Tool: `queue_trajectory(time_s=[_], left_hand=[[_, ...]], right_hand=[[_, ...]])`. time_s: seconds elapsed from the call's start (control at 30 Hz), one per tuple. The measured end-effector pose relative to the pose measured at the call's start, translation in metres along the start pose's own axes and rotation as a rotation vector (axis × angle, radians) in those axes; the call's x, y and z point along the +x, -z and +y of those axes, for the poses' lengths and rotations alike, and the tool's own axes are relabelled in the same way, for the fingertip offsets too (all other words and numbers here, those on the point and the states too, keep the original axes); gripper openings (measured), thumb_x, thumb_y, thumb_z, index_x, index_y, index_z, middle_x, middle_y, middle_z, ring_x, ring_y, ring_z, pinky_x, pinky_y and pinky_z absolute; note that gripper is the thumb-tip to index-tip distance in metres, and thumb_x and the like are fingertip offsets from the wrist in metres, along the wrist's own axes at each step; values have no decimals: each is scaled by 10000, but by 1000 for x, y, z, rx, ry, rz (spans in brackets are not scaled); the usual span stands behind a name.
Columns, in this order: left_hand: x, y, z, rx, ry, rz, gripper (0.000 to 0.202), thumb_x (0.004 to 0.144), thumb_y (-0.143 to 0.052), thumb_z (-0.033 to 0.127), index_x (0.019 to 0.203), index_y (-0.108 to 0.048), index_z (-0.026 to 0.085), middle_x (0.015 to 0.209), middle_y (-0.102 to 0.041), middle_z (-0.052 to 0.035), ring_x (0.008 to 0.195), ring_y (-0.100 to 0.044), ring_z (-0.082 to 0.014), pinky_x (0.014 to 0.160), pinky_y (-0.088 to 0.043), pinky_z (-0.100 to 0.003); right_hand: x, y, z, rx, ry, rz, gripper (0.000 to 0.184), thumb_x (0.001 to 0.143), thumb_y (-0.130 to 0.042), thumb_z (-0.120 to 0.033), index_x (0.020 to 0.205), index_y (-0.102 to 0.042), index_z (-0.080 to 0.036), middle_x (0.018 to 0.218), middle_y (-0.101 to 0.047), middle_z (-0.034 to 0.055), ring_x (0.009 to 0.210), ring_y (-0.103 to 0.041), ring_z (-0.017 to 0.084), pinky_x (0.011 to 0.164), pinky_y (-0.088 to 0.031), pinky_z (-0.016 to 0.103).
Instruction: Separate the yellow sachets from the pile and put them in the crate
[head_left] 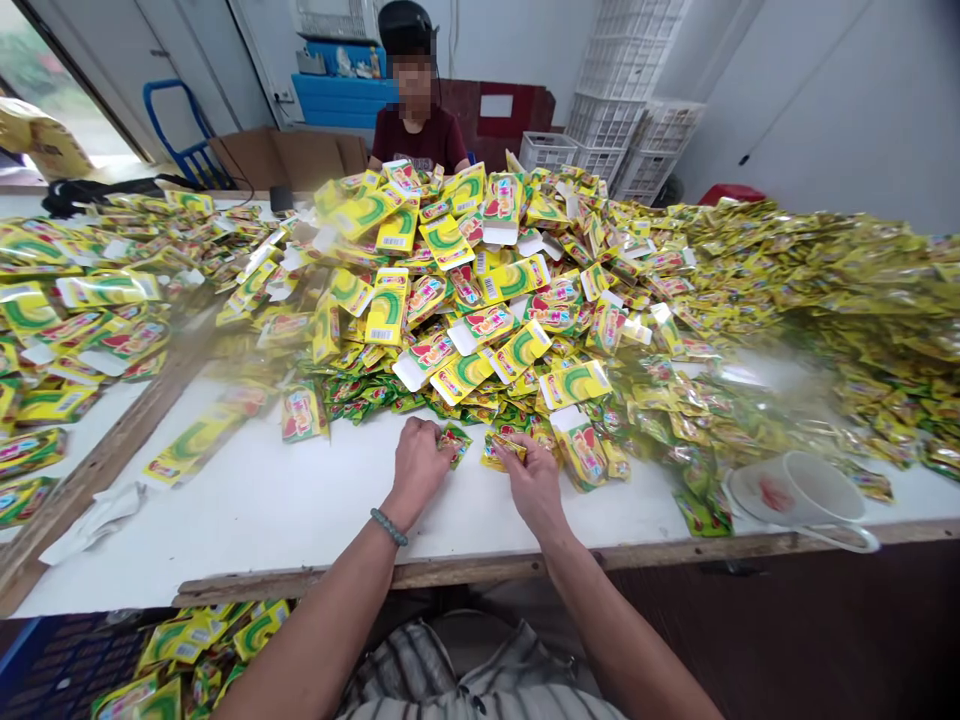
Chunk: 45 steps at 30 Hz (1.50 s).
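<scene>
Between the thumb and fingers of my left hand point(420, 462) is a small green and red packet point(454, 444). My right hand point(537, 482) pinches a yellow packet point(498, 450), a short gap away from the other one. Both hands are just above the white tabletop point(330, 500), at the front of a big heap. Yellow boxes point(465, 375) with a banana picture lie over the heap, some with white flaps open. Small green packets point(360, 398) show along its lower edge. Close to my right hand, a box point(579, 448) lies tilted against the pile.
A clear plastic jug point(799, 490) lies on its side at the right front edge. More packets point(825, 270) fill the right. A wooden strip point(112, 450) divides the left side. Below is a blue crate point(45, 665) with boxes. Across the table sits a person point(416, 135) before stacked white crates point(611, 95).
</scene>
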<state>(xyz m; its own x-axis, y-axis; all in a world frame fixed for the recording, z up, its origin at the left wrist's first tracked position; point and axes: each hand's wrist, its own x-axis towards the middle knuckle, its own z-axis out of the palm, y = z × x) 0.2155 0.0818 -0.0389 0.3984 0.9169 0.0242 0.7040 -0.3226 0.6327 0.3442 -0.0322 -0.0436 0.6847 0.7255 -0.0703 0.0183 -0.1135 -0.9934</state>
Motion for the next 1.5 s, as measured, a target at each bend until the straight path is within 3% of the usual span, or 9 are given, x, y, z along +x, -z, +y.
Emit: queue_trajectory(time_s=[0.13,0.37,0.63,0.9,1.0,1.17,1.27,1.37,1.5], left_hand=[[-4,-3,6,-173,56,-94,151,716,-677,277,793,-568,208,678,-625,-9,687,-608,-221,652,-425,-318],[-7,-3,10,-1086,229,-341,315,619,-761,334,842,-614,168,737,-685,-15,684,-641,-175,662,-507,-303],[-13,-1,16,-1208,279,-404,366,588,-836,398,714,-600,149,684,-646,5,654,-589,-132,636,-471,-259],[-16,4,18,-1468,358,-428,398,494,-885,370,705,-634,144,684,-643,-8,628,-578,-130,671,-456,-268],[-17,0,17,-1328,316,-329,391,494,-874,405,613,-613,138,599,-581,12,566,-504,-105,592,-406,-249],[-13,14,8,-1141,191,-283,366,604,-800,435,687,-588,149,597,-567,14,540,-496,-104,550,-389,-243],[3,57,-16,-864,93,-63,279,712,-708,310,926,-596,170,736,-639,-29,676,-602,-169,657,-478,-298],[24,112,-56,-150,27,310,384,740,-568,77,1104,-588,196,1111,-632,-110,1034,-591,-259,888,-470,-406],[43,154,-104,482,-154,68,685,646,-531,-66,1279,-537,196,1500,-344,-150,1383,-295,-357,1069,-325,-493]], right_hand=[[2,-4,-2,107,-84,-59,358,712,-697,-506,844,-644,-178,635,-596,-18,574,-506,136,556,-407,268],[9,-22,-3,150,-40,-104,325,681,-719,-483,806,-606,-204,698,-630,-1,635,-550,159,596,-456,280],[6,-23,-2,155,-49,-106,278,668,-731,-385,789,-541,-221,704,-607,-16,655,-561,157,628,-468,283],[1,-20,-10,177,-109,-297,473,764,-680,-509,1126,-607,-214,1029,-696,68,911,-640,229,740,-520,343],[3,-19,-6,-20,28,-326,431,753,-690,-511,1035,-696,-185,1004,-706,77,966,-619,255,822,-516,379],[3,-13,3,-73,1,-291,478,724,-682,-569,1002,-714,-181,836,-711,65,693,-615,215,603,-531,343],[2,-8,6,-105,47,-235,444,719,-676,-578,930,-706,-188,809,-714,68,736,-634,241,663,-522,362],[0,-8,4,-156,100,-270,413,753,-639,-578,926,-678,-205,787,-709,53,735,-630,237,681,-507,359],[-1,-16,-2,-182,134,-335,409,785,-579,-597,922,-632,-215,702,-675,19,626,-582,194,606,-478,324]])
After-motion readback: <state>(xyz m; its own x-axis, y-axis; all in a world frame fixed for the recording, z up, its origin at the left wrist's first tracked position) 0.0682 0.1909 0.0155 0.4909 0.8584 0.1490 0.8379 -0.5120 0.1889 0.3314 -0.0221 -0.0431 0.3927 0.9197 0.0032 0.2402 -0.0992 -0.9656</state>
